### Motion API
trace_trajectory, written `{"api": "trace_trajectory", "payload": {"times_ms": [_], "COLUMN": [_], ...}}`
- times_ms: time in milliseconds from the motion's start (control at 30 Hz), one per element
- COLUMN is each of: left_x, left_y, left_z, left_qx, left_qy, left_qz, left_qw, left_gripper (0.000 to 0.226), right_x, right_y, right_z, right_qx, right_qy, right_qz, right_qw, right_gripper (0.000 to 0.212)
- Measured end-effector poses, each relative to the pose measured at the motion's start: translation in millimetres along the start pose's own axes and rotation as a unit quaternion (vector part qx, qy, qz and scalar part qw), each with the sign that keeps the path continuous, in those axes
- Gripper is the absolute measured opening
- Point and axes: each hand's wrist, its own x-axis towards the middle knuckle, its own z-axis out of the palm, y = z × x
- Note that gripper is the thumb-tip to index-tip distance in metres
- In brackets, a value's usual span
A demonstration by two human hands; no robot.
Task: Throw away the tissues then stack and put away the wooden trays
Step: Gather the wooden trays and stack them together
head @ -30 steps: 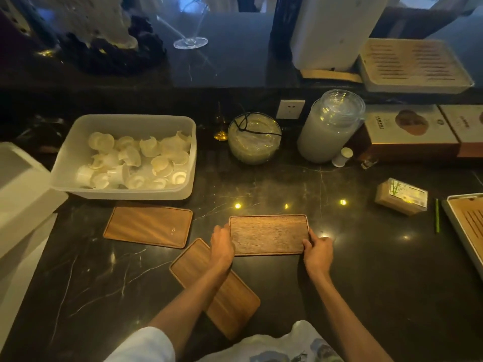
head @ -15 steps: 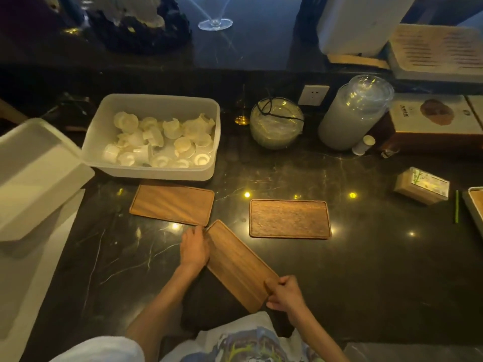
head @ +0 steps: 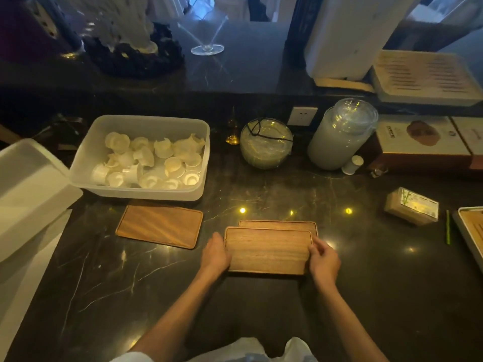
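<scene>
A wooden tray (head: 268, 250) is held at both short ends, my left hand (head: 215, 254) on its left edge and my right hand (head: 324, 261) on its right edge. It lies over a second wooden tray (head: 278, 224), whose far edge and right corner show behind it. A third wooden tray (head: 159, 226) lies flat on the dark marble counter (head: 117, 283) to the left, untouched. No tissues are visible.
A white plastic tub (head: 86, 163) of small white cups sits behind the left tray, its lid (head: 28, 194) at far left. A glass bowl (head: 266, 145), a lidded jar (head: 339, 134), a small box (head: 411, 209) and a slatted tray (head: 470, 231) stand to the right.
Both hands picked up the angled tray near the counter's front edge, turned it straight and brought it right, over the tray in the middle. The left tray has not moved.
</scene>
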Motion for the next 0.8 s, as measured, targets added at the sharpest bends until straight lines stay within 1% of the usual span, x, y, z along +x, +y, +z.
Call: {"api": "trace_trajectory", "payload": {"times_ms": [100, 233, 333, 433, 533, 700, 800], "left_x": [13, 25, 27, 28, 30, 36, 38], "left_y": [21, 35, 39, 37, 34, 28, 27], "left_z": [14, 28, 37, 44, 45, 44, 41], "left_qx": [-0.017, -0.007, 0.003, 0.005, 0.01, 0.006, -0.009], "left_qy": [0.008, 0.016, 0.014, 0.022, 0.038, 0.034, 0.027], "left_qz": [-0.006, 0.006, 0.01, 0.016, 0.022, 0.013, 0.003], "left_qw": [1.0, 1.0, 1.0, 1.0, 0.999, 0.999, 1.0], "left_gripper": [0.025, 0.024, 0.028, 0.032, 0.03, 0.03, 0.022], "right_x": [24, 47, 54, 59, 60, 58, 55], "right_y": [-7, -4, 4, 11, 12, 9, 8], "right_z": [2, 3, 3, 3, 2, 3, 4], "right_qx": [-0.01, -0.05, -0.077, -0.084, -0.089, -0.085, -0.076], "right_qy": [0.01, 0.015, 0.023, 0.032, 0.025, 0.013, 0.013], "right_qz": [-0.033, -0.048, -0.064, -0.062, -0.062, -0.056, -0.055], "right_qw": [0.999, 0.997, 0.995, 0.994, 0.994, 0.995, 0.996], "right_gripper": [0.032, 0.032, 0.033, 0.032, 0.032, 0.033, 0.033]}}
